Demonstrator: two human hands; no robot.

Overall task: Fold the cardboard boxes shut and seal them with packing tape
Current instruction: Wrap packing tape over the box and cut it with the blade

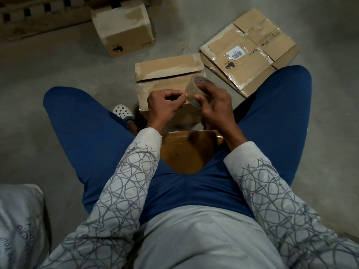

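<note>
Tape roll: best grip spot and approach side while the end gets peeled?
Grip the tape roll by its ring wall from the right, as the right hand does: thumb on the outer band, fingers seemingly in the open core. That leaves the left-facing band free for the left hand to pinch the end.

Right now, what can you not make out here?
Head view:
Free end of clear tape roll: too small; unclear whether left hand pinches it.
Near top of brown cardboard box: hidden by left and right hand.
Print on white barcode label, flattened cartons: too small.
Grey printed sack: cut by left edge.
</note>
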